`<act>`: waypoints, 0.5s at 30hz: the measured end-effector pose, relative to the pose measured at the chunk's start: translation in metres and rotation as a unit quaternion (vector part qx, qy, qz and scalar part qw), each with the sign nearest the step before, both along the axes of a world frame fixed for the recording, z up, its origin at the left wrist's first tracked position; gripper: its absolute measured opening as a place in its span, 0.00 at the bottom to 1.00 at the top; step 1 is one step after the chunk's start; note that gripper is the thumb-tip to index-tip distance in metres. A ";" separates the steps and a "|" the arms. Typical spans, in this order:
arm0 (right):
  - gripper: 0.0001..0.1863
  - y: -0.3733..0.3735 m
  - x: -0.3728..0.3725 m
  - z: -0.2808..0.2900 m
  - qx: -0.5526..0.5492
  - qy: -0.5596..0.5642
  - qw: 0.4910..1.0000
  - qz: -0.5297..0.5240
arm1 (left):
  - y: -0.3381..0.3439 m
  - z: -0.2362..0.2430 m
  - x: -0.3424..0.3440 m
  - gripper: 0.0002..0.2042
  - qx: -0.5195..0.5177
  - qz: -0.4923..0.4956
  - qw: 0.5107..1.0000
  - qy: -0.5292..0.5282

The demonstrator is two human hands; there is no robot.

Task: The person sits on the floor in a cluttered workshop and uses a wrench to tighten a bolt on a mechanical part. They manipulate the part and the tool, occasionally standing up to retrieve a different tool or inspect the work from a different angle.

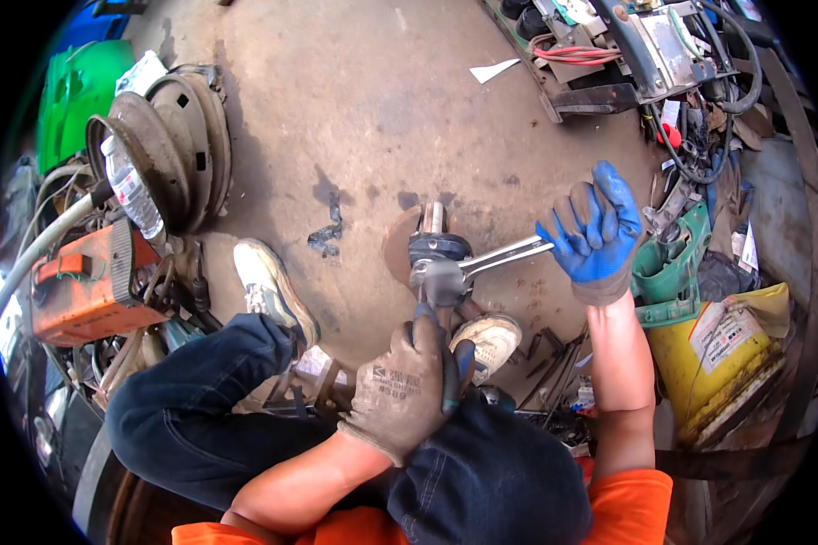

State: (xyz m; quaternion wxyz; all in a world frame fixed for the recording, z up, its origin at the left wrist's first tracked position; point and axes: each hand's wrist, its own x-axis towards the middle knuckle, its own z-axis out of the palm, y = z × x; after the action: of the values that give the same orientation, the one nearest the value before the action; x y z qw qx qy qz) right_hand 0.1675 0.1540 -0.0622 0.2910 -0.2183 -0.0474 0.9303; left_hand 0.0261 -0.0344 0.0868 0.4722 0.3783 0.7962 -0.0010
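Note:
My left hand [395, 391], in a dirty grey glove, is closed around a dark green and black handle [450, 381]. Beyond it is a blurred, rounded grey head [445, 283], so this looks like a hammer. The head overlaps a metal part with a black collar [439, 245], a bright shaft and a rusty disc [398, 247], standing between my feet. From this part a long shiny wrench [509, 256] slants up to the right. My right hand [595, 232], in a blue glove, has its fingers curled at the wrench's outer end. The wrench's jaw is hidden.
Rusty wheel rims [186, 150], a plastic bottle [132, 191] and an orange machine box [95, 282] stand on the left. On the right are a green tool casing [673, 263], a yellow container [713, 368] and cabled equipment [659, 45]. Concrete floor [336, 100] lies ahead.

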 end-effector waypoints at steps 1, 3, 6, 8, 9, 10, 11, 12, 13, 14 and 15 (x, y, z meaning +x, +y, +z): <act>0.26 0.000 -0.006 0.009 0.047 -0.070 0.996 0.016 | -0.002 0.000 0.002 0.30 0.014 0.004 1.000 0.008; 0.20 -0.002 -0.017 0.029 0.136 -0.198 0.969 0.052 | -0.009 -0.027 0.001 0.27 -0.052 -0.045 0.996 -0.053; 0.15 -0.006 -0.015 0.016 0.196 -0.291 0.930 0.112 | -0.011 -0.032 0.000 0.22 -0.008 -0.054 0.997 -0.049; 0.16 0.006 -0.004 0.018 0.174 -0.254 0.948 0.080 | -0.009 -0.025 0.010 0.21 -0.001 -0.032 0.999 -0.005; 0.20 0.013 0.002 0.018 0.139 -0.202 0.968 0.059 | -0.008 -0.025 0.004 0.21 -0.001 -0.042 0.999 -0.012; 0.25 0.017 0.014 0.021 0.097 -0.158 0.982 0.037 | -0.010 -0.020 0.003 0.21 -0.009 -0.056 0.998 -0.035; 0.26 0.021 0.020 0.022 0.060 -0.100 0.993 0.018 | -0.011 -0.016 -0.002 0.22 -0.011 -0.073 0.996 -0.055; 0.27 0.018 0.026 0.029 0.060 -0.075 0.995 0.001 | -0.015 -0.008 -0.009 0.24 -0.041 -0.060 0.995 -0.069; 0.28 0.019 0.030 0.038 0.070 -0.046 0.996 -0.019 | -0.017 -0.002 -0.017 0.25 -0.008 -0.062 0.996 -0.064; 0.28 0.018 0.034 0.044 0.081 -0.015 0.996 -0.039 | -0.020 0.004 -0.024 0.25 0.026 -0.064 0.996 -0.058; 0.29 0.017 0.038 0.047 0.082 -0.013 0.995 -0.060 | -0.020 0.010 -0.030 0.26 0.059 -0.066 0.995 -0.052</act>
State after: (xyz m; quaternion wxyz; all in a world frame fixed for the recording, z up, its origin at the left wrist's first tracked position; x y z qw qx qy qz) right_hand 0.2052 0.1708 -0.0157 0.3622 -0.2083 -0.1141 0.9013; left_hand -0.0040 -0.0540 0.0966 0.4888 0.4571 0.7422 0.0347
